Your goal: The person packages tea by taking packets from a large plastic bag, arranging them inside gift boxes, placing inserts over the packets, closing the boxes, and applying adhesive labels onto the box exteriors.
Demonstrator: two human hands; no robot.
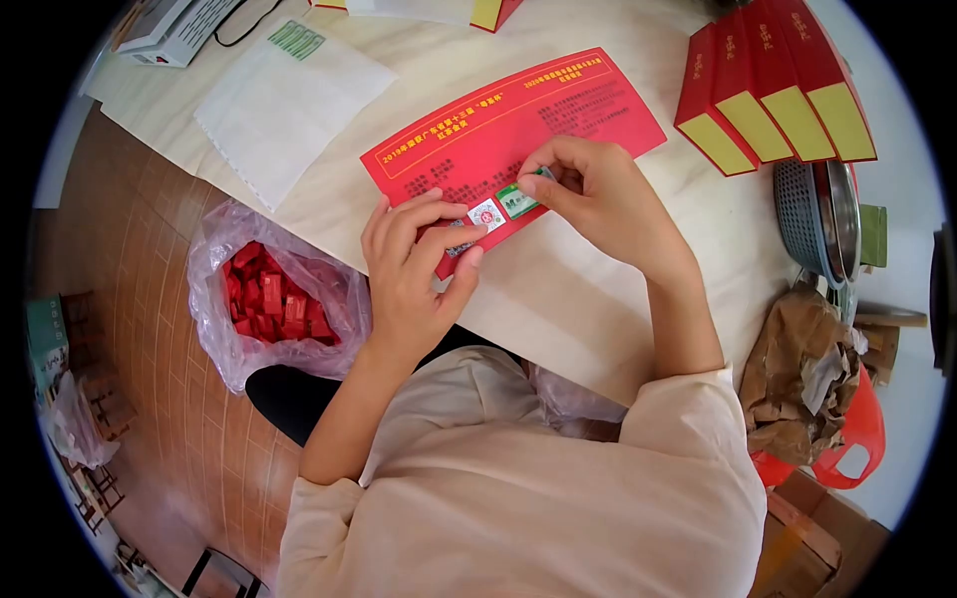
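Observation:
A red printed card (598,100) with yellow and dark lettering lies on the table in front of me. My left hand (414,254) rests on its near edge with the fingers spread, close to a printed QR code (486,216). My right hand (603,194) pinches the far right corner of a small green-and-white sticker (518,199), which lies against the card beside the code. Whether the whole sticker touches the card I cannot tell. To the left is a white backing sheet (299,110) with several green stickers (296,40) at its top.
Red boxes with yellow sides (768,85) stand at the table's right end, near a grey basket and metal bowl (812,219). A plastic bag of small red packets (274,299) stands by my left leg. Crumpled brown paper (802,374) lies on a red stool.

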